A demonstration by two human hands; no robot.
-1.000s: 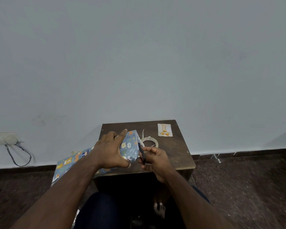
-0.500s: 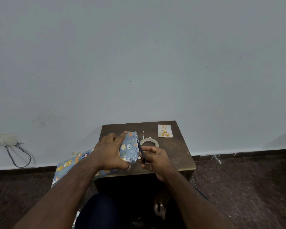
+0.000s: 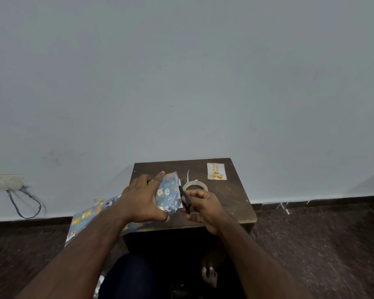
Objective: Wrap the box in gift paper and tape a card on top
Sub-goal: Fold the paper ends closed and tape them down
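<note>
A box wrapped in blue cartoon-print gift paper [image 3: 167, 194] stands on a small dark wooden table [image 3: 231, 197]. My left hand [image 3: 143, 198] lies over the top of the box, fingers spread and thumb at its near corner. My right hand [image 3: 200, 205] grips dark scissors [image 3: 185, 198] at the box's right end, where the paper sticks out. A roll of clear tape [image 3: 195, 185] lies just behind my right hand. The white card with orange print [image 3: 216, 171] lies at the table's far right corner.
The loose length of gift paper [image 3: 89, 216] hangs off the table's left edge over the dark floor. A wall socket with a looping cable [image 3: 13, 188] is at the far left. My knee and a bare foot [image 3: 209, 276] are under the table. The wall is close behind.
The hands, scissors and box stay almost as they were; the view has shifted slightly.
</note>
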